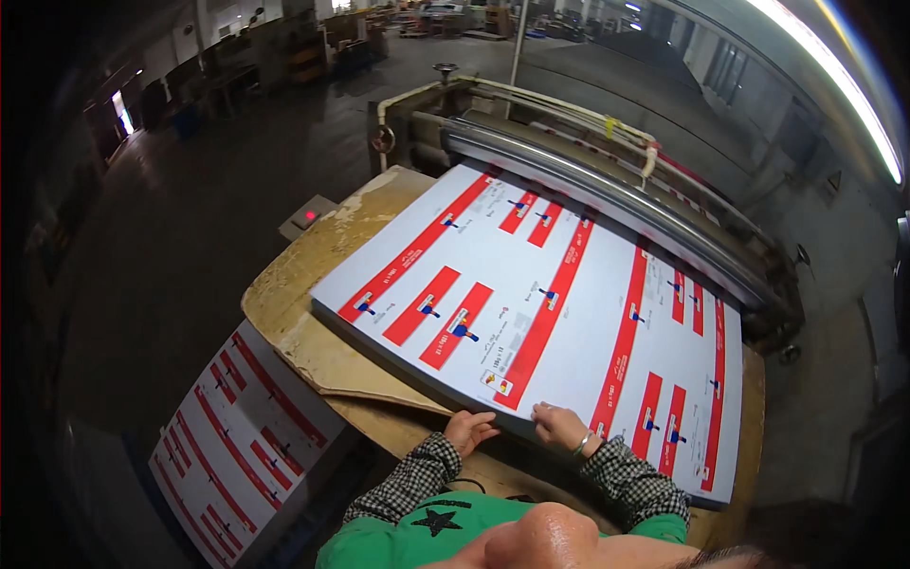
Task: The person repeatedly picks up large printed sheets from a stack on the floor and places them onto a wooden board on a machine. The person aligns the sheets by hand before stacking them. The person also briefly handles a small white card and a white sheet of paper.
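A stack of large white printed sheets (597, 322) with red bands and small blue figures lies on a worn board in front of a roller machine. At the stack's near edge, my left hand (470, 432) has its fingers drawn together; what they hold, if anything, is hidden. Slightly to the right, my right hand (561, 429) reaches over that edge, fingers bent and closed on the border of the top sheet. Both forearms wear black-and-white checked sleeves, and a bracelet (582, 443) circles the right wrist.
The machine's long metal roller (616, 194) spans the stack's far edge. Under the sheets, the wooden board (294, 313) sticks out to the left. Lower left stands another printed stack (237, 446). A small box with a red light (309, 215) sits beside the board.
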### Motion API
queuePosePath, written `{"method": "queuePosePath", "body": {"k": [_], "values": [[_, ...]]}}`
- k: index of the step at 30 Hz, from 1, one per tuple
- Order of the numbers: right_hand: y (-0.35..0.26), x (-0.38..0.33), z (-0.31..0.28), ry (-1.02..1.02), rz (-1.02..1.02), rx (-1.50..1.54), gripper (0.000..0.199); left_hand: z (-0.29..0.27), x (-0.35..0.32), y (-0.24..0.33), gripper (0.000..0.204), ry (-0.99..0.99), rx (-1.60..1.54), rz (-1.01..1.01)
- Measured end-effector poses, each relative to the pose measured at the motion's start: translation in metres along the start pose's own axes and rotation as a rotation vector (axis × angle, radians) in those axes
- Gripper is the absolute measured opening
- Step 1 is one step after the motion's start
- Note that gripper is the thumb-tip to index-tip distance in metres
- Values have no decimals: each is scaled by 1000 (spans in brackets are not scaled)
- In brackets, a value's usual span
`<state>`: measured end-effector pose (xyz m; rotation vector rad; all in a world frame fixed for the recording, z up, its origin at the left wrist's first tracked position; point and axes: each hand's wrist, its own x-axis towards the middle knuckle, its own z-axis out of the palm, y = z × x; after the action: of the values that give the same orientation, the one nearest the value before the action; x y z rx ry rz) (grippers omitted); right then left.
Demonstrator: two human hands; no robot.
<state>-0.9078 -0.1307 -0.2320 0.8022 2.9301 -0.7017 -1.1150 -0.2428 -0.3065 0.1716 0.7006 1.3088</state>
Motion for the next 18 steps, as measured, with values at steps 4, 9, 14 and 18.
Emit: {"method": "queuePosePath", "body": {"k": [4,9,14,18], "values": [[-21,-6,-53,282,10,133,18,-2,12,-16,21,306,-32,56],[-34,-12,-43,214,25,67,22,6,11,-19,25,433,14,112],[-8,1,5,153,77,48,16,10,9,-10,24,318,71,77],[30,29,1,243,260,-44,8,9,13,-12,30,311,122,87]]}}
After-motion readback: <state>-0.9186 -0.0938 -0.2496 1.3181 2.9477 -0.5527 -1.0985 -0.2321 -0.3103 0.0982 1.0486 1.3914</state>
